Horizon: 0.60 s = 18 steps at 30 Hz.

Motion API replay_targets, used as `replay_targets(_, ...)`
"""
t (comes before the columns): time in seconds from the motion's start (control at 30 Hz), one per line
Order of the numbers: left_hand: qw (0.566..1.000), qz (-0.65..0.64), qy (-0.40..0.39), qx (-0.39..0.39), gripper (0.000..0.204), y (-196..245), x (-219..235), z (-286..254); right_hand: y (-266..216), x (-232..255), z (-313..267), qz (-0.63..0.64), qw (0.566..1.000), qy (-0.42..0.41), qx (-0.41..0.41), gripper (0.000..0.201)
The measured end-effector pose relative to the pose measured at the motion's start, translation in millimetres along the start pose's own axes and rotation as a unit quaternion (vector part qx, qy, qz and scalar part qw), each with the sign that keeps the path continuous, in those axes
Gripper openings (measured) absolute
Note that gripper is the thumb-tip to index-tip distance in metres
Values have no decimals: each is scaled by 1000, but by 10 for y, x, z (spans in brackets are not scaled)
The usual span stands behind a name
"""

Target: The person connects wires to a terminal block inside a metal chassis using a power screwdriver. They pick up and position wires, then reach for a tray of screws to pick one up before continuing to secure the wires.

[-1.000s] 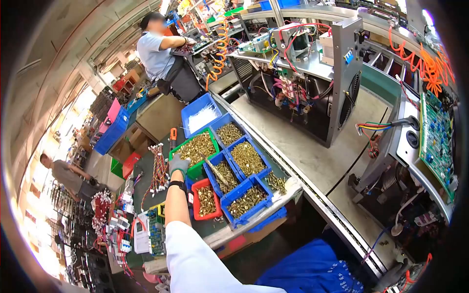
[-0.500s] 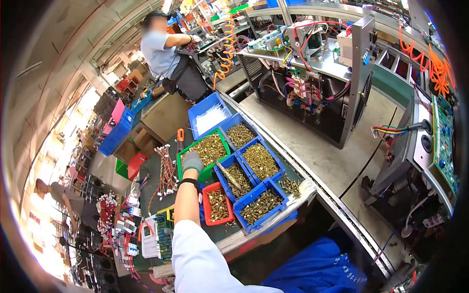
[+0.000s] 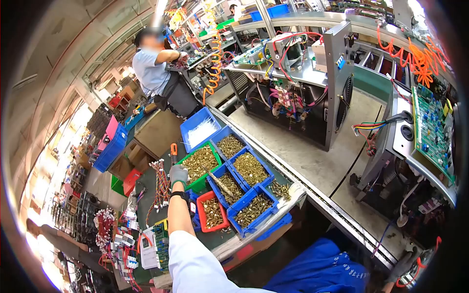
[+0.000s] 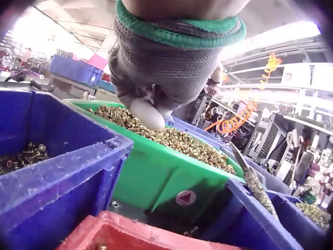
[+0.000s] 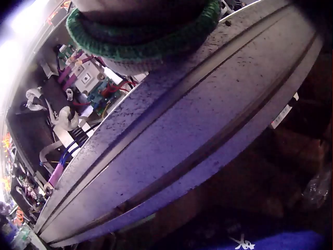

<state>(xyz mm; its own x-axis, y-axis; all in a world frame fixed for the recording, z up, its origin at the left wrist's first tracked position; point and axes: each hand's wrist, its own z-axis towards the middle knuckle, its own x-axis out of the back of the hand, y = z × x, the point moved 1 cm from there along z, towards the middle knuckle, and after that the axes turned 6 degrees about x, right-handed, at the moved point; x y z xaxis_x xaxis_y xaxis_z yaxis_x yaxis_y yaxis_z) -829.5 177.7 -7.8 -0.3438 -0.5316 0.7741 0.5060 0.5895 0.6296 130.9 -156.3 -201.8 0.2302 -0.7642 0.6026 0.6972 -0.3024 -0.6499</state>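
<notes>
My left hand (image 3: 179,174), in a grey glove with bare or covered fingertips, is at the near left edge of the green bin (image 4: 156,172). Its fingers curl inward over brass-coloured screws (image 4: 171,140), and a small shiny sliver shows between them in the left wrist view. At the lower right of the head view is my gloved right hand (image 3: 404,265), low by the metal chassis and some red wires (image 3: 421,266). In the right wrist view only its green cuff (image 5: 140,52) and a strip of glove show above a grey metal rail (image 5: 171,135); the fingers are hidden.
Several blue bins (image 3: 251,210) and a red bin (image 3: 199,207) of screws crowd the bench. Pointed tweezers (image 4: 252,179) lie across one blue bin. An orange-handled tool (image 3: 174,152) and bundled wires (image 3: 160,183) lie left. Open machine chassis (image 3: 303,105) stand on the line; another person (image 3: 152,73) works behind.
My left hand reached into the screws in the green bin, then drew back toward its near left edge with fingers curled. My right hand has come into the head view at lower right.
</notes>
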Motion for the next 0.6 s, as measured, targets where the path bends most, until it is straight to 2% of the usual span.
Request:
replay_targets(0.1, 997, -69, -16, -3, 13, -16, 5, 45, -112, 35, 8, -63, 998, -15, 3, 42)
replay_targets(0.17, 995, -101, -6, -7, 13, 103, 66, -40, -93, -3, -3, -30, 1000, -9, 3, 43)
replay_targets(0.2, 992, -122, -30, -2, 12, 180, 94, -78, -88, -43, -24, -13, 1000, -1, -26, 44)
replay_targets(0.23, 992, -68, 18, -101, 13, 419, 184, -184, -128, -38, -61, -3, 998, 12, -58, 44)
replay_targets(0.27, 992, -107, -65, -28, 14, 531, 287, -404, -126, -54, -110, 2, 999, 19, -38, 45)
replay_targets(0.3, 984, -71, -102, -127, 15, 320, 211, -88, -114, -81, -132, -2, 999, 32, -23, 45)
replay_targets(0.33, 979, -126, -122, -106, 17, 579, 276, -366, -375, -90, -159, 37, 997, 63, 27, 43)
replay_targets(0.37, 970, -130, -152, -142, 20, 748, 305, -559, -321, -216, -216, 309, 935, 80, -151, 42)
replay_targets(0.4, 967, -117, -156, -166, 21, 912, 281, -749, -598, -143, -183, 184, 973, 60, -122, 39)
replay_targets(0.43, 957, -159, -189, -153, 18, 900, 151, -707, -866, -70, -147, 42, 994, 46, -95, 36)
replay_targets(0.47, 941, -157, -209, -216, 16, 1118, 173, -993, -1126, 11, -115, -93, 992, 41, -70, 34)
replay_targets(0.5, 928, -172, -254, -210, 16, 1322, 148, -1329, -1485, 103, -16, -78, 989, 17, -127, 28)
replay_targets(0.53, 912, -211, -257, -241, 16, 1496, 101, -1782, -1441, 116, -52, -95, 990, 31, -104, 28)
replay_targets(0.6, 880, -229, -336, -244, 16, 1756, 16, -2580, -1343, 61, -74, -102, 993, 56, -32, 28)
